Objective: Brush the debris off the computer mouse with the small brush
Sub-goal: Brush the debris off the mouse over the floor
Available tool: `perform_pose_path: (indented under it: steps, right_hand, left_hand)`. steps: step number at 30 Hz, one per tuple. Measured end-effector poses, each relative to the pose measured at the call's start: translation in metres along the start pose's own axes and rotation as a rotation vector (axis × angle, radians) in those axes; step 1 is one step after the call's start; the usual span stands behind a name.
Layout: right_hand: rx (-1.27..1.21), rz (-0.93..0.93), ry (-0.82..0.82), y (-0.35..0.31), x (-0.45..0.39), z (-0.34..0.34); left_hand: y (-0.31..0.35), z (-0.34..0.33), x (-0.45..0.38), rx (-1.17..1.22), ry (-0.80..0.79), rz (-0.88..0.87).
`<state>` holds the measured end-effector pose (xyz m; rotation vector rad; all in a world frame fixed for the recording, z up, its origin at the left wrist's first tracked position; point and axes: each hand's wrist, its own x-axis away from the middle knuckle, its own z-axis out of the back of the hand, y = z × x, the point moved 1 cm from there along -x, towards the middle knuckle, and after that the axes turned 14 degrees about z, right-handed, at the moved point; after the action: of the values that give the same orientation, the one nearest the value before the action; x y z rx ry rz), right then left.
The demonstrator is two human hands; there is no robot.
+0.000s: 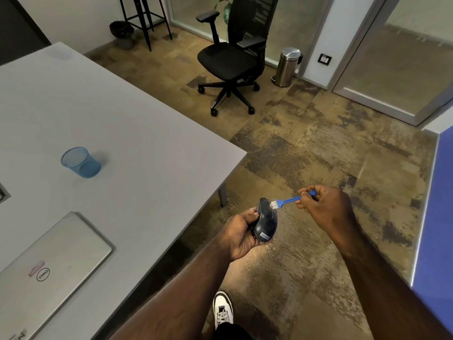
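Fingers (302,198) of our right hand (326,207) pinch the brush (285,201) by its handle end; our left hand (241,231) is wrapped round the mouse (266,220), held over the floor just off the worktop (122,133) corner. Bristles touch the mouse's front. We judge brushing underway; pale specks remain on the shell, so strokes are left.

Both forearms are bare, no sleeves showing, with a white-and-black laced sneaker (222,309) and dark trousers (231,332) below.
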<state>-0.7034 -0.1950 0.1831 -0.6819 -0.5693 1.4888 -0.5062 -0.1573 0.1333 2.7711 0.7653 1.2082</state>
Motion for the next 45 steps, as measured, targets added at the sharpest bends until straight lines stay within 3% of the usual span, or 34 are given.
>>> perform_pose_path:
  steps: [29,41,45]
  right_hand:
    - [0.046,0.087,-0.093,-0.0014,-0.0026,0.0040]
    - [0.050,0.084,-0.061,-0.0073,0.0011,0.0091]
    - [-0.006,0.074,-0.154,-0.0082,0.0053,0.0098]
  left_hand:
    - [-0.0022,0.0027,0.0010,-0.026,0.030,-0.004]
    - [-0.0009,0.0065,-0.0015,0.012,0.015,-0.007]
    - [-0.0008,0.0095,-0.0040,0.012,0.033,-0.014]
